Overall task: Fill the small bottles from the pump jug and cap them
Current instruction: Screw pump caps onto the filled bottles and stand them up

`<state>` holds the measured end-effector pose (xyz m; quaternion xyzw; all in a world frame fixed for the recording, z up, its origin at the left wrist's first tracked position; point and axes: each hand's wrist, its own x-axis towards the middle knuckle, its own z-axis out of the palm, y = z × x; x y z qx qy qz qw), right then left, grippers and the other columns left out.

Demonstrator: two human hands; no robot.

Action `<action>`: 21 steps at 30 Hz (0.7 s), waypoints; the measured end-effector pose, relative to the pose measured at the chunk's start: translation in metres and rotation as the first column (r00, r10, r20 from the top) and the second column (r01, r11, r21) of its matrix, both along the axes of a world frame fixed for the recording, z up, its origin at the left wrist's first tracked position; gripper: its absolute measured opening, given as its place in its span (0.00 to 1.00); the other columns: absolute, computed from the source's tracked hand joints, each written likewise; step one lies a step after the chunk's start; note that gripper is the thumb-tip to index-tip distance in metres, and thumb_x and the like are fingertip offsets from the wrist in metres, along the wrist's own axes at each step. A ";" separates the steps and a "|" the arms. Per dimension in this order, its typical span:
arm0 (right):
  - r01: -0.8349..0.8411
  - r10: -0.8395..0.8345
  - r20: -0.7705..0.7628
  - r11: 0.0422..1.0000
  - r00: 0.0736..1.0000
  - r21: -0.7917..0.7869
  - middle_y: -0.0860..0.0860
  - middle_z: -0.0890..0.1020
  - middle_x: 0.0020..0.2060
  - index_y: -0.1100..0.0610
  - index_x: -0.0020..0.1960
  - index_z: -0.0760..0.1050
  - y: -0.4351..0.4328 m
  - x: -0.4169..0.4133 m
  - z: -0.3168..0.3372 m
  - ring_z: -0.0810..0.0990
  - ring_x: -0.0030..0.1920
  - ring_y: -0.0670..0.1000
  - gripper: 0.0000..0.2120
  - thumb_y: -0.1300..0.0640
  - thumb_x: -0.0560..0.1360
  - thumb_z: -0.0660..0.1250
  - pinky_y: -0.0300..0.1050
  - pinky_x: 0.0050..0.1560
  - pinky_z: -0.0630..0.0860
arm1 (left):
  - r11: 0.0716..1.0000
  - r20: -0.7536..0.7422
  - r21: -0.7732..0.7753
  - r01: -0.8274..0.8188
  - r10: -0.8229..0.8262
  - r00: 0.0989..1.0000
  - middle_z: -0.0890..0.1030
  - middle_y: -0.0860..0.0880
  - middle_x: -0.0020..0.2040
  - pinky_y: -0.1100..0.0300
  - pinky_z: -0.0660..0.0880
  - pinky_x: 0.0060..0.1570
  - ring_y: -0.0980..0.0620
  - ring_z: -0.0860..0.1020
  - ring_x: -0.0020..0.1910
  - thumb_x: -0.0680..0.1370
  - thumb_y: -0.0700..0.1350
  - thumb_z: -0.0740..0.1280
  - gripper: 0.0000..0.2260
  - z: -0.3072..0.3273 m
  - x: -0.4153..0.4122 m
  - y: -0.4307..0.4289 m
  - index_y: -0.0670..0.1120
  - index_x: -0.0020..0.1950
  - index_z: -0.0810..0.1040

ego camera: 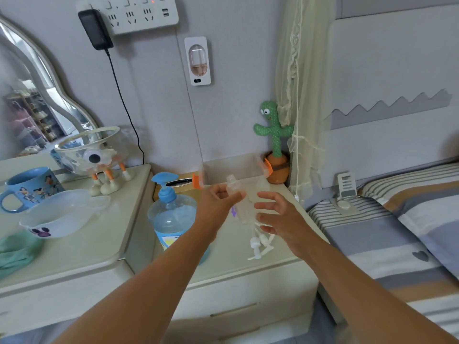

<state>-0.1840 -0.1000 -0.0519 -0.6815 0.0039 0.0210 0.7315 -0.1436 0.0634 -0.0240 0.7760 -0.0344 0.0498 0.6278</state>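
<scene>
The pump jug [171, 217], clear blue with a blue pump head, stands on the nightstand [248, 266] left of my hands. My left hand [218, 204] is shut on a small clear uncapped bottle [234, 188], held upright above the nightstand. Another clear bottle [246, 211] shows blurred between my hands; who holds it I cannot tell. My right hand [278, 217] hovers beside it with fingers spread, holding nothing. Several white pump caps [259, 244] lie loose on the nightstand below my hands.
A clear box with orange clips [233, 170] sits behind my hands, a toy cactus [274, 142] at the back right. On the dresser to the left stand a blue mug [29, 187], a white bowl [57, 214] and a footed glass bowl [94, 150]. A striped bed [397, 219] lies right.
</scene>
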 end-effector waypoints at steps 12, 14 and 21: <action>0.112 -0.112 0.016 0.953 0.994 -0.283 0.48 0.80 0.51 0.49 0.56 0.76 -0.027 0.014 -0.045 0.79 0.48 0.46 0.16 0.65 0.73 0.65 0.39 0.45 0.74 | 0.963 -0.020 0.159 -0.218 0.224 0.974 0.82 0.49 0.50 0.64 0.73 0.45 0.53 0.79 0.48 0.73 0.45 0.75 0.14 -0.067 0.014 -0.003 0.44 0.56 0.78; 0.109 -0.109 0.018 0.941 0.994 -0.322 0.47 0.80 0.50 0.48 0.55 0.77 -0.028 0.018 -0.052 0.79 0.46 0.45 0.15 0.65 0.73 0.65 0.38 0.43 0.73 | 0.957 -0.021 0.177 -0.228 0.235 0.972 0.81 0.52 0.50 0.66 0.72 0.43 0.55 0.78 0.47 0.74 0.45 0.74 0.13 -0.076 0.015 -0.004 0.45 0.56 0.77; 0.139 -0.126 0.058 0.869 0.990 -0.475 0.47 0.81 0.50 0.50 0.54 0.78 -0.033 0.036 -0.081 0.79 0.51 0.47 0.15 0.65 0.73 0.64 0.41 0.52 0.73 | 0.969 -0.007 0.109 -0.223 0.225 0.974 0.79 0.54 0.52 0.62 0.75 0.52 0.53 0.78 0.53 0.75 0.41 0.73 0.13 -0.103 0.023 -0.010 0.48 0.56 0.74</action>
